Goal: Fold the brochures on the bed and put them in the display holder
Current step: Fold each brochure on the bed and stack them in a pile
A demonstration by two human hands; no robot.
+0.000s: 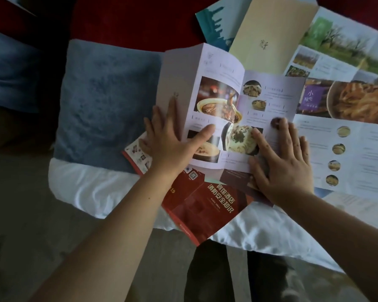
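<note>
A pale lilac food brochure lies partly unfolded on the bed, its left panel raised along a crease. My left hand grips that raised panel, fingers spread on its outer face and thumb on the inner food photos. My right hand presses flat on the brochure's lower right corner with straight fingers. Under it lies a red brochure with Chinese lettering. Several other unfolded brochures spread to the right, among them a white food brochure. No display holder is in view.
A grey-blue blanket covers the bed at left, over the white sheet. A beige brochure and a teal brochure lie at the back. A red bed runner crosses the far side. The floor shows below.
</note>
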